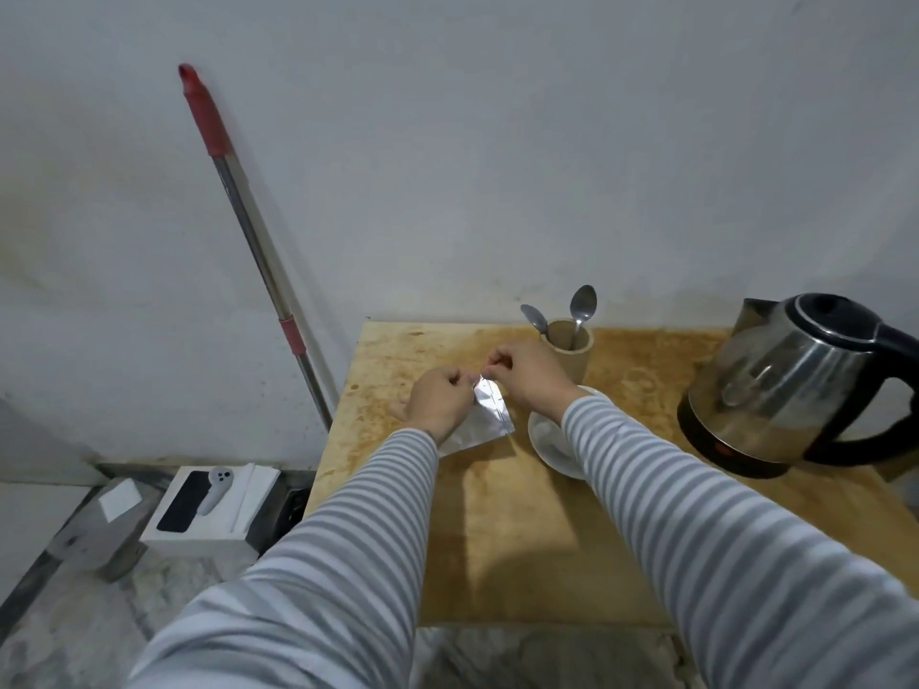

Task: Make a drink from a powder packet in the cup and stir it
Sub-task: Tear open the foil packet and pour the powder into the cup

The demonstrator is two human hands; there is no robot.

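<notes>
surface: stained wooden table point(522, 539) against a pale wall.
left hand point(437, 400): pinching the silver packet point(485, 415) at its top edge.
right hand point(527, 372): pinching the same top edge, just beside the left.
packet: held above the table near its back edge.
cup point(549, 435): white, on its saucer right of the packet, partly hidden by the right sleeve.
kettle point(795, 385): right edge.

A single wide-angle head view looks forward and steeply down from close above a stained wooden tabletop point(522, 529) at lower centre and right. A grey wall point(447, 141) fills the upper half; both striped-sleeved arms reach in from the bottom edge.
</notes>
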